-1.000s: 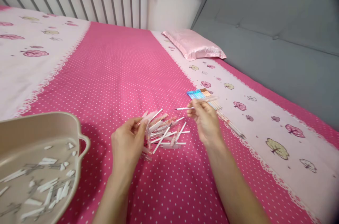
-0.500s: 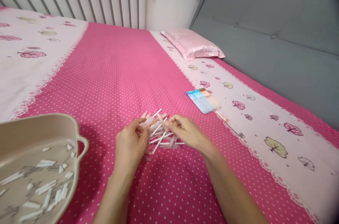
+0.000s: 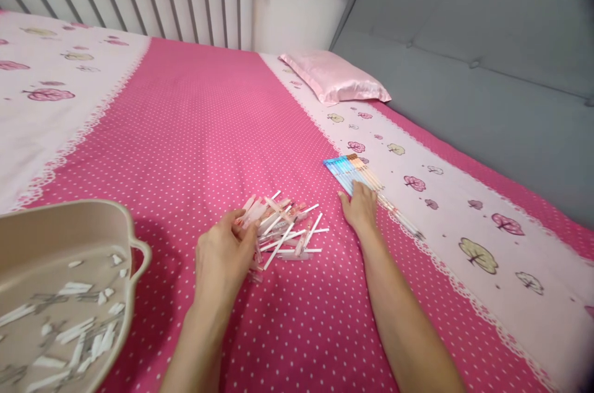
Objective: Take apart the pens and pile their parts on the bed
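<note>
At the frame's lower centre, the left hand (image 3: 221, 257) is clamped on glossy, translucent pink pieces (image 3: 253, 211) beside slim white sticks (image 3: 279, 246), perhaps keeping them gathered; right of centre, the right hand (image 3: 361, 212), thumb and fingers apart, overlaps slender pens (image 3: 348, 170), seemingly aligned by colour.

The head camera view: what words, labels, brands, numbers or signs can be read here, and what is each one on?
None can be read.
Pile of slim pink and white pieces: faint dark marks on one, too small and blurred to make out.
Row of slim blue and orange pen-like sticks: any marks are too small to read.
Tan basin with a looped handle: no lettering visible.
Pink-and-white bedspread: printed trees and dots, no writing seen.
</note>
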`<state>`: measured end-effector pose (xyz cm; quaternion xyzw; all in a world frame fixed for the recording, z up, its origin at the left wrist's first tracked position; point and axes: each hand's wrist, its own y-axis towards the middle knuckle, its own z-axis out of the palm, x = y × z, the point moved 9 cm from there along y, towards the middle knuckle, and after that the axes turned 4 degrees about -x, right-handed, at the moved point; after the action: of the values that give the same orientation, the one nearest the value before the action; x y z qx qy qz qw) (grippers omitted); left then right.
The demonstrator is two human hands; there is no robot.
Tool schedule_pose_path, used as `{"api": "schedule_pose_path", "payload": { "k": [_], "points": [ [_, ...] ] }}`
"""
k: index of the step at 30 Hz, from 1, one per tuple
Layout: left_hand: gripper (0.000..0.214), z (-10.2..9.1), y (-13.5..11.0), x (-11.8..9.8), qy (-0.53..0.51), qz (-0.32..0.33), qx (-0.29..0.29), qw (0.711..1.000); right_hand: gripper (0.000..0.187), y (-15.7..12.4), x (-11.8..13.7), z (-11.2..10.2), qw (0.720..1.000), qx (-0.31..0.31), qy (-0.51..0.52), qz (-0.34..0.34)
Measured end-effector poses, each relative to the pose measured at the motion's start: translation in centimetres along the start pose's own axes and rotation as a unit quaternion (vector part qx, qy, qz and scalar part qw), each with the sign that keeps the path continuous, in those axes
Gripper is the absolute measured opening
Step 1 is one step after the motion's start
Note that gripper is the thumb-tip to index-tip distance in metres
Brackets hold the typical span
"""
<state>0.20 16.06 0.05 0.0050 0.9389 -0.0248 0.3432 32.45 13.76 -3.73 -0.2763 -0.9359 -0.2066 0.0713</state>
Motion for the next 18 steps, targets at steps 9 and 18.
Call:
{"api": "schedule_pose_path", "payload": {
  "k": [9,18],
  "points": [
    [0.05,-0.5,-0.1,0.0,0.002,-0.007,0.009,1.0,0.051,-0.8,-6.4,-3.4,0.962,0.043,-0.083,0.256],
    [0.046,-0.6,-0.1,0.1,0.005,-0.016,0.005,1.0,0.04,-1.0,-7.0,-3.0,0.96,0.067,-0.051,0.268]
  ]
}}
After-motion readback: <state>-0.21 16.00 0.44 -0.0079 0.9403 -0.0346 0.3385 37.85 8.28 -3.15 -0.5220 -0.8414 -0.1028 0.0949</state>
